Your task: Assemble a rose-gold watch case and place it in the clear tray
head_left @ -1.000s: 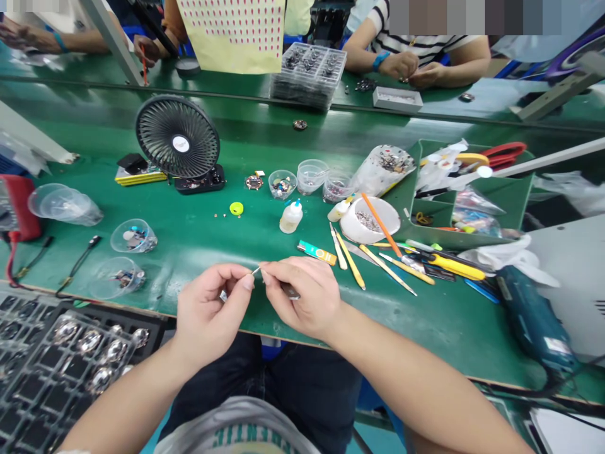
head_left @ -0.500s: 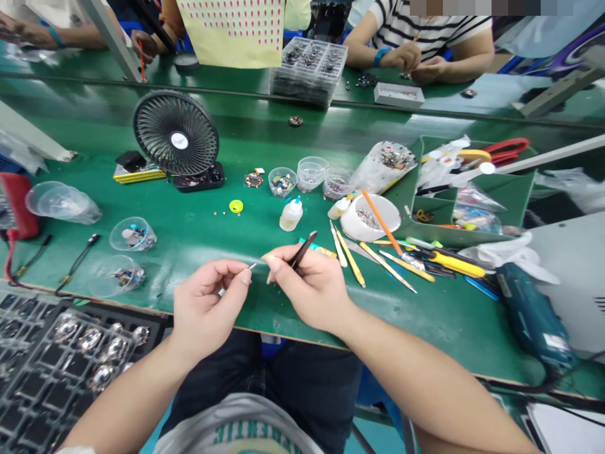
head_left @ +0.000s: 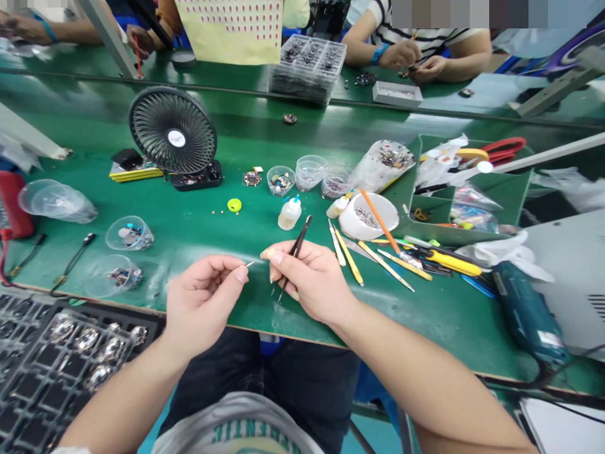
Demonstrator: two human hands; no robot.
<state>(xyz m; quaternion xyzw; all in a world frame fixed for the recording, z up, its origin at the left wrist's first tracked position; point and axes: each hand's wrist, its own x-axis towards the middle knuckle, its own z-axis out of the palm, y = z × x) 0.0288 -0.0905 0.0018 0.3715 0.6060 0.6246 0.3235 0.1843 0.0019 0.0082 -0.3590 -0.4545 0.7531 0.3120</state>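
Observation:
Between the thumb and forefinger of my left hand is a small thin metal piece, its tip pointing right. My right hand holds dark tweezers, their two points slanting down toward the green table. A short gap separates the metal piece from my right fingertips. Just beyond my hands stands a small glue bottle with a blue tip. A yellow-green ring-shaped cap lies to its left, with tiny parts beside it.
A black fan and cups of parts stand left. Wooden-handled tools, a white bowl and a green organizer are right. A tray is lower left. People's hands work opposite.
The tweezers in my right hand have turned more upright, and their points now show below my fingers. My left hand has moved slightly left, widening the gap.

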